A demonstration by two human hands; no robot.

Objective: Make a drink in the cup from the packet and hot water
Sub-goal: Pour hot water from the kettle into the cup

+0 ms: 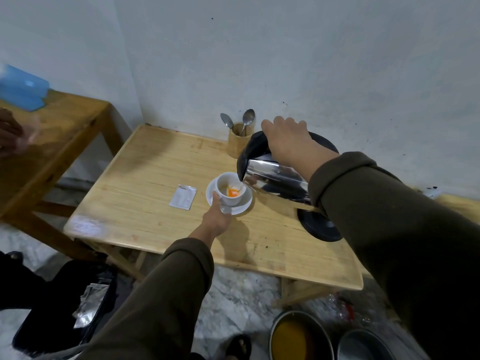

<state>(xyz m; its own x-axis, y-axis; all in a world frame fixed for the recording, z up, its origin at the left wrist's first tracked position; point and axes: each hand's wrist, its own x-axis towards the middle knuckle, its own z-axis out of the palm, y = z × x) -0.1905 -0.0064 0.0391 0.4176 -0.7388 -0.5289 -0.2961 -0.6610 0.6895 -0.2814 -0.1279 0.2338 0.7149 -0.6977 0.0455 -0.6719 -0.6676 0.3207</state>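
A white cup [225, 197] stands on a white saucer [246, 201] near the middle of the wooden table [145, 183], with orange liquid at its bottom. My left hand [217, 216] grips the cup's near side. My right hand [288, 144] holds a steel kettle [275, 180] by its black handle, tipped left with its spout over the cup's rim. A torn silver packet [183, 196] lies flat just left of the saucer.
The kettle's black base [319, 226] sits on the table to the right. A wooden holder [239, 141] with two spoons stands against the wall. Another person's hand [10, 133] is over a second table at left. Metal bowls [301, 336] and a black bag [65, 307] rest on the floor.
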